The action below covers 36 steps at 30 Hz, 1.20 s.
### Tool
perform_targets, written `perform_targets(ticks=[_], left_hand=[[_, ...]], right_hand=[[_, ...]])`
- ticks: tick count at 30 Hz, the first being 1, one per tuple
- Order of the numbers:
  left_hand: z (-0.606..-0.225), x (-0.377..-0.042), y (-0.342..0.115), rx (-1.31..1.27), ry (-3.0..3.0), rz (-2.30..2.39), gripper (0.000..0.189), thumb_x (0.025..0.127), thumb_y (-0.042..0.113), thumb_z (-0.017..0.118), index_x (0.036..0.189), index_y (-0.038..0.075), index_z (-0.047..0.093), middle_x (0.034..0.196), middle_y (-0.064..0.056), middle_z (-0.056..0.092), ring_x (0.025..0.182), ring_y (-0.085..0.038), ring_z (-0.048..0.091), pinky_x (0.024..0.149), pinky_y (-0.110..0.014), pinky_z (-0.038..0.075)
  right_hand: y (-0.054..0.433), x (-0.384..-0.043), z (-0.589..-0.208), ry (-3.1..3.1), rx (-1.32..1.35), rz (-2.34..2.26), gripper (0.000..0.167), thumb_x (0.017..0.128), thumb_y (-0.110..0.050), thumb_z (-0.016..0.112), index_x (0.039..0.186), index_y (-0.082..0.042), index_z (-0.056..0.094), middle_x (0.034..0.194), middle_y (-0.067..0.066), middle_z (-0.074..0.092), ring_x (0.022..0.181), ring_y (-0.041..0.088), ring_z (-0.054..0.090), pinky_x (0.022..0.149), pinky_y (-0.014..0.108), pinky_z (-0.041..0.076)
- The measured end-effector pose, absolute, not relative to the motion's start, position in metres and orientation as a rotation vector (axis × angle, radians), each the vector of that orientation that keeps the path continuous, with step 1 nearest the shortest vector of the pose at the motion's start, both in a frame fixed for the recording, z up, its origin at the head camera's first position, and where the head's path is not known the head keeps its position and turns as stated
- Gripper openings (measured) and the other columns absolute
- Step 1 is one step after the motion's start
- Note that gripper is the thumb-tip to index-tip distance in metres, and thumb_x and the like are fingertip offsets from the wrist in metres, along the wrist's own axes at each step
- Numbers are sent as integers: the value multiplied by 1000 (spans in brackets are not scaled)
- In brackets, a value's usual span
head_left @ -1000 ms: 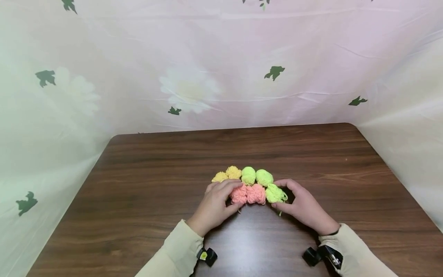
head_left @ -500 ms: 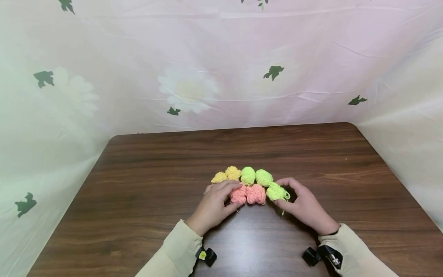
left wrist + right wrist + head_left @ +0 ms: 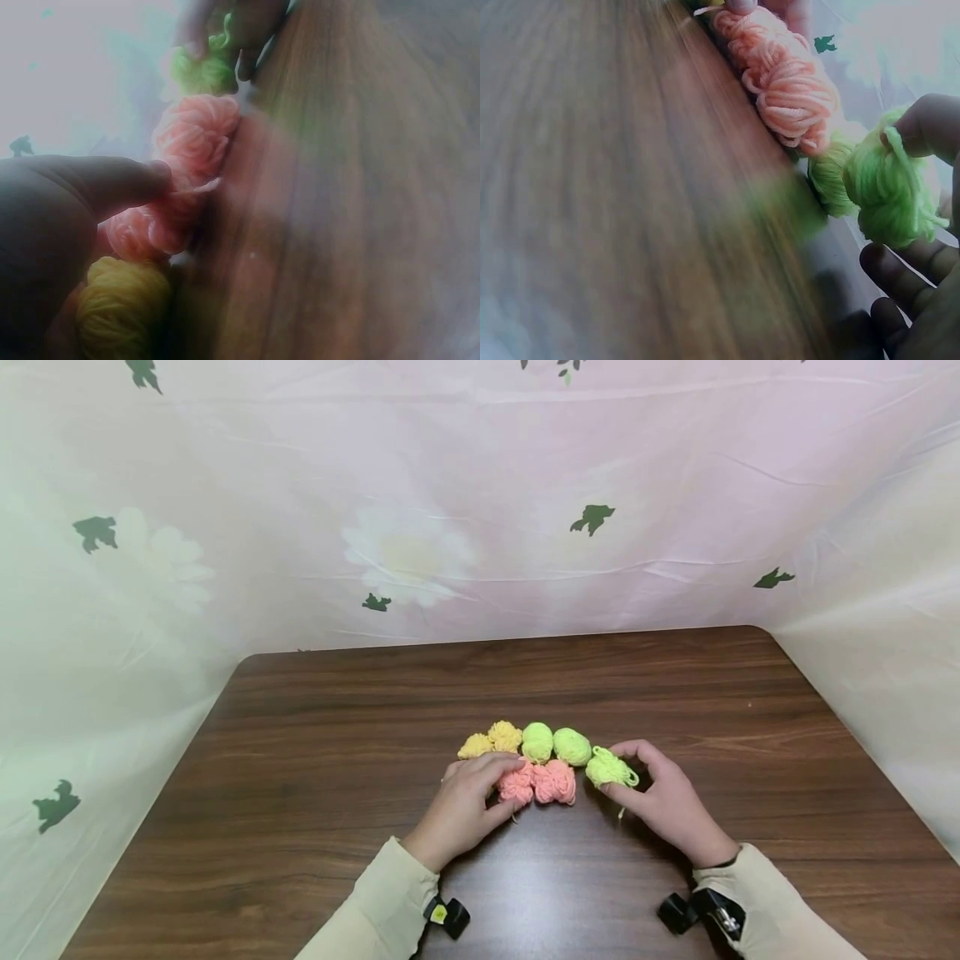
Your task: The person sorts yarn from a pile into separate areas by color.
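My right hand [image 3: 663, 797] pinches a lime-green yarn ball [image 3: 610, 767] between thumb and fingers, a loose end trailing under it. In the right wrist view this green ball [image 3: 892, 184] shows loops sticking out between thumb and fingertips. My left hand [image 3: 468, 802] holds the left one of two pink yarn balls [image 3: 516, 783], thumb on its near side. The other pink ball [image 3: 555, 782] sits right beside it. Behind them lie two more green balls [image 3: 572, 747] and two yellow balls [image 3: 505, 736]. A yellow ball [image 3: 124, 307] shows under my left hand in the left wrist view.
The brown wooden table [image 3: 337, 718] carries the yarn group near its middle. A pale floral cloth [image 3: 480, 485] hangs behind the table and along both sides. A black wrist camera [image 3: 450, 917] is strapped over each sleeve.
My right hand has drawn its green ball rightward and slightly back, opening a gap from the pink ball. The left hand and the other balls have stayed in place.
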<state>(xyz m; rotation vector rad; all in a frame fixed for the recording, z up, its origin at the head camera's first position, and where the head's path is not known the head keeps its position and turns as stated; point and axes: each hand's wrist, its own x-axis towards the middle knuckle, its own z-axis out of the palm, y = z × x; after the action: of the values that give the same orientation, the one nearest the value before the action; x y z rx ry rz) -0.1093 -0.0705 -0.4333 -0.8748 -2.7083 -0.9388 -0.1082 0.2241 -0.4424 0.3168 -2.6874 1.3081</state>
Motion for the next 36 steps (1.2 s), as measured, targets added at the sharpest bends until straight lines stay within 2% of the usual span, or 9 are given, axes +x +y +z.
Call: perform_targets(ticks=[9, 19, 28, 36], left_hand=[[-434, -109, -71, -886, -2684, -939, 45, 91, 30, 75, 133, 16, 64, 134, 4, 63, 125, -18, 57, 101, -47, 40], [-434, -109, -70, -894, -2678, -937, 45, 92, 32, 74, 133, 16, 64, 134, 4, 62, 125, -18, 57, 101, -46, 40], [-435, -110, -71, -883, -2717, -965, 46, 93, 33, 73, 136, 18, 62, 136, 6, 61, 128, -16, 55, 104, -45, 38], [-437, -111, -71, -884, -2715, -960, 46, 93, 33, 73, 136, 18, 62, 137, 6, 61, 128, -16, 55, 103, -45, 38]], right_hand=[[230, -111, -440, -2701, 264, 1270, 35, 83, -15, 82, 112, -11, 65, 106, 3, 67, 93, 13, 56, 79, 19, 42], [238, -114, -437, -2719, 191, 1264, 33, 85, -15, 79, 113, -9, 62, 106, 6, 65, 92, 17, 55, 77, 24, 43], [245, -117, -440, -2680, 159, 1236, 32, 83, -13, 81, 109, -9, 64, 102, 6, 68, 86, 10, 56, 73, 21, 43], [250, -118, -438, -2661, 112, 1255, 26, 82, -8, 79, 104, -7, 65, 95, 8, 68, 76, 8, 55, 64, 21, 44]])
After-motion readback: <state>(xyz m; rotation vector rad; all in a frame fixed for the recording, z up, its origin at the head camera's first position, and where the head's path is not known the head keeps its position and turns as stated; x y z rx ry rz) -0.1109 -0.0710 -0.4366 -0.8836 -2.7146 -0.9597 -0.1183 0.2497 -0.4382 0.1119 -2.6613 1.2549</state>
